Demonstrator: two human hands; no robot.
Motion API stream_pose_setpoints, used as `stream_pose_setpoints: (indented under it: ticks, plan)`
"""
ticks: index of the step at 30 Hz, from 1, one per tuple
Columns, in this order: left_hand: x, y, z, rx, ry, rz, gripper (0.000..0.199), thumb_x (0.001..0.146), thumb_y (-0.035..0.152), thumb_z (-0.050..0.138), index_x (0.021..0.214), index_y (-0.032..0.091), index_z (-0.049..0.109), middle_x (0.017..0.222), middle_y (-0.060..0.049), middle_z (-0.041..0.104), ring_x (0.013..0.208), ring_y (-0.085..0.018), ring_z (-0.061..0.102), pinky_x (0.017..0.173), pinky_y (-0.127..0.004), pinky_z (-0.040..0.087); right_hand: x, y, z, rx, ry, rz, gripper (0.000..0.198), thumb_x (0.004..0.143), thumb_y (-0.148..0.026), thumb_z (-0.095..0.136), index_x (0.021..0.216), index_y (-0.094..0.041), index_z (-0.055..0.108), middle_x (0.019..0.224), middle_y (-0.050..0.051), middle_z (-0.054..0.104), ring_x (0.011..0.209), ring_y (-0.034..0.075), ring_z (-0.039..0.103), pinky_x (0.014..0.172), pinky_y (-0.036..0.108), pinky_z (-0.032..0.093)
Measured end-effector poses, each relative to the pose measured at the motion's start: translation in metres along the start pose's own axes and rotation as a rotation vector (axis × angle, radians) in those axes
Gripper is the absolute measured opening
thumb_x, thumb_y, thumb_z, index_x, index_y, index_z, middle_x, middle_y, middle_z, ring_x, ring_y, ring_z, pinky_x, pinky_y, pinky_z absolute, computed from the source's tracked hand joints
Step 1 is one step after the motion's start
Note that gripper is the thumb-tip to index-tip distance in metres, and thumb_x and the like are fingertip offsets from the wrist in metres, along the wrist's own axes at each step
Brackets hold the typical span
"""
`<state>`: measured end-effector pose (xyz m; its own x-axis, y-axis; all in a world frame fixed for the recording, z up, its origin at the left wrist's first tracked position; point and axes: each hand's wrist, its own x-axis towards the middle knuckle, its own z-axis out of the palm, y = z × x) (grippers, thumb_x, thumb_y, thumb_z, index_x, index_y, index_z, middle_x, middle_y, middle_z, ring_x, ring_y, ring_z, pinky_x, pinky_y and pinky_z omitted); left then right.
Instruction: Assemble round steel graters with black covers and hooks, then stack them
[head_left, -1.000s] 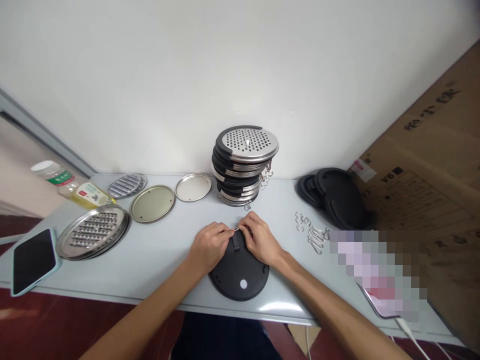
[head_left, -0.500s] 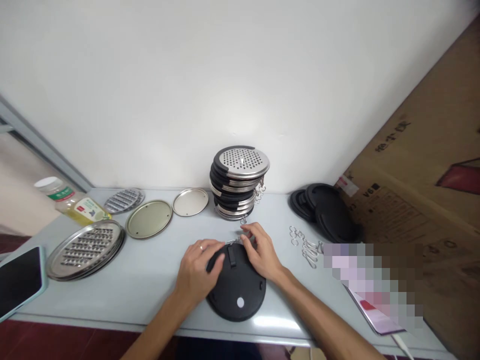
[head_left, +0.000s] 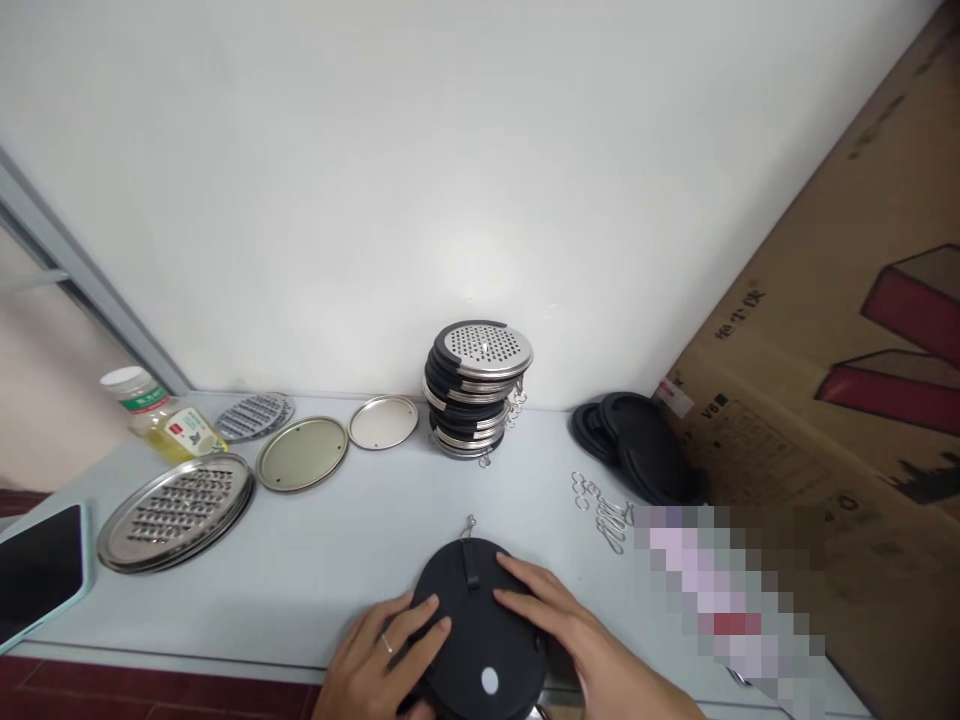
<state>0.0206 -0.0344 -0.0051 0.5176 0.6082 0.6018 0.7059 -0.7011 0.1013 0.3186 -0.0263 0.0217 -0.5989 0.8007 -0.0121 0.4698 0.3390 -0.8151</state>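
Note:
A round black plastic base [head_left: 480,640] with a short black strap [head_left: 469,565] and a white dot is between my hands at the table's front edge. My left hand [head_left: 382,650] holds its left side, fingers lying over the top face. On the right rim is my right hand [head_left: 559,625], two fingers on the top face; both thumbs are mostly hidden. A small metal clip [head_left: 469,524] sticks out at the base's far end. Beyond it stands a stack of round steel graters with black rims [head_left: 480,390].
Grater plates [head_left: 176,510], steel discs [head_left: 302,455], a jar [head_left: 169,420] and a phone [head_left: 41,560] lie left. Right are black bases [head_left: 645,445], metal rings and clips [head_left: 611,525], a blurred-out object [head_left: 712,590] and a large carton [head_left: 810,420].
Both hands and the black base have come back toward me to the table's front edge. My fingers have left the metal clip and now lie along the base's sides. The view has shifted.

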Motion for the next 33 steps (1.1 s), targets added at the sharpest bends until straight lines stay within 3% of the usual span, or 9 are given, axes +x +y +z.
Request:
stream_pose_setpoints:
  ticks: [3,7,10,13,15,19,23,28,33]
  plan:
    - [0.012,0.003,-0.006,-0.175,0.096,-0.211,0.035,0.081,0.016,0.058,0.113,0.027,0.066,0.106,-0.003,0.075,0.094,-0.020,0.070,0.081,-0.030,0.060,-0.007,-0.008,0.001,0.024,0.141,-0.028,0.073,0.075,-0.037,0.078,0.142,-0.035,0.050,0.149,0.012,0.047,0.137,0.033,0.045,0.111,0.053,0.040]
    - [0.036,0.005,-0.014,-0.431,0.136,-0.532,0.029,0.086,0.037,0.064,0.112,0.025,0.067,0.087,-0.002,0.075,0.073,-0.019,0.070,0.064,-0.027,0.060,0.006,-0.031,-0.010,0.040,0.412,0.047,0.019,0.084,-0.040,0.068,0.098,-0.027,0.070,0.095,0.009,0.070,0.091,0.028,0.067,0.080,0.042,0.058]
    - [0.053,-0.001,-0.019,-0.521,0.198,-0.612,0.041,0.091,0.040,0.057,0.126,0.020,0.060,0.077,-0.003,0.071,0.067,-0.019,0.067,0.065,-0.029,0.059,0.029,-0.057,-0.043,0.192,0.478,0.005,0.024,0.086,-0.046,0.066,0.082,-0.022,0.065,0.073,0.002,0.062,0.068,0.019,0.061,0.061,0.030,0.054]
    - [0.059,-0.012,-0.013,-0.515,0.197,-0.647,0.038,0.093,0.041,0.053,0.124,0.020,0.060,0.098,-0.007,0.071,0.075,-0.019,0.068,0.071,-0.032,0.058,0.060,-0.082,-0.091,0.344,0.717,0.036,0.033,0.079,-0.051,0.072,0.083,-0.020,0.063,0.058,-0.004,0.052,0.043,0.011,0.044,0.036,0.023,0.038]
    - [0.056,-0.019,-0.003,-0.485,0.154,-0.673,0.033,0.093,0.042,0.053,0.117,0.021,0.063,0.114,-0.009,0.068,0.076,-0.017,0.068,0.072,-0.033,0.058,0.085,-0.095,-0.123,0.481,0.831,0.026,0.034,0.080,-0.051,0.073,0.080,-0.019,0.062,0.053,-0.005,0.049,0.038,0.008,0.039,0.034,0.021,0.031]
    - [0.043,-0.025,0.018,-0.421,0.031,-0.671,0.031,0.093,0.041,0.052,0.117,0.023,0.063,0.117,-0.007,0.064,0.077,-0.016,0.068,0.076,-0.036,0.059,0.139,-0.108,-0.168,0.717,0.794,0.045,0.032,0.078,-0.040,0.078,0.072,-0.018,0.055,0.051,-0.006,0.048,0.039,0.006,0.043,0.032,0.016,0.030]
    - [0.037,-0.024,0.023,-0.395,-0.006,-0.644,0.029,0.094,0.039,0.051,0.116,0.025,0.062,0.115,-0.007,0.064,0.078,-0.018,0.067,0.079,-0.038,0.059,0.179,-0.104,-0.182,0.705,0.783,0.103,0.030,0.082,-0.033,0.075,0.070,-0.016,0.055,0.051,-0.004,0.050,0.038,0.005,0.044,0.031,0.015,0.033]
    - [0.039,-0.023,0.021,-0.407,-0.007,-0.640,0.027,0.093,0.035,0.051,0.116,0.025,0.062,0.113,-0.006,0.064,0.078,-0.018,0.067,0.080,-0.038,0.059,0.190,-0.094,-0.187,0.557,0.727,0.182,0.027,0.081,-0.035,0.075,0.071,-0.014,0.059,0.060,0.003,0.062,0.043,0.008,0.053,0.034,0.017,0.037]
    - [0.039,-0.023,0.022,-0.388,-0.002,-0.637,0.026,0.092,0.033,0.052,0.116,0.026,0.062,0.111,-0.005,0.064,0.079,-0.018,0.067,0.078,-0.037,0.059,0.183,-0.081,-0.195,0.256,0.793,0.263,0.043,0.071,-0.054,0.079,0.065,-0.016,0.059,0.062,0.009,0.065,0.052,0.016,0.058,0.040,0.024,0.036]
